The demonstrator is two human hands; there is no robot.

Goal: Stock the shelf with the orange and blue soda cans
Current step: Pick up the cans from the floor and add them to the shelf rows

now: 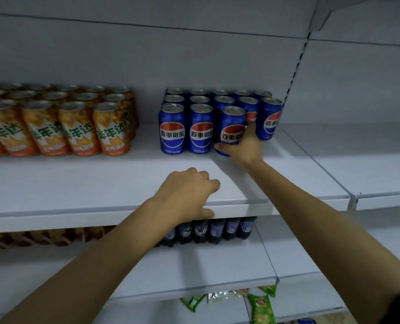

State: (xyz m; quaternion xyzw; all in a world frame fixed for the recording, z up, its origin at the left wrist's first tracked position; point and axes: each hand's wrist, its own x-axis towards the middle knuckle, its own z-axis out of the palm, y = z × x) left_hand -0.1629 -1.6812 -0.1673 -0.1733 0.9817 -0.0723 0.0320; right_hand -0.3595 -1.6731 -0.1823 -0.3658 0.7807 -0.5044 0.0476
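– Orange soda cans (61, 127) come first on the left, then?
– Yes. They stand upright on the white shelf (100, 183) in rows several deep, set well back from its front edge. The block runs out of view at the left.
– And next along?
– A stretch of white shelf, then the blue soda cans (187, 127). They are also upright and are packed in rows back towards the rear panel.
– Where is the left hand?
– The left hand (187, 192) rests at the front edge of that same shelf, in front of the blue block and well apart from it. Its fingers are curled under into a loose fist and hold nothing, and the thumb lies along the front lip.
– And the right?
– The right hand (241, 146) reaches further in and grips one blue can (231, 127) low on its side. The thumb crosses the front under the logo and the fingers wrap round the far side. That can is third from the left in the front row, tilted slightly and just beside its neighbours. Whether its base touches the shelf I cannot tell.
– Anything underneath?
– On the next level down there are blurred brownish packs (42, 237) at the left and dark bottles (217, 230) behind the left wrist. Green snack bags (259, 305) lie lower still, to the right.
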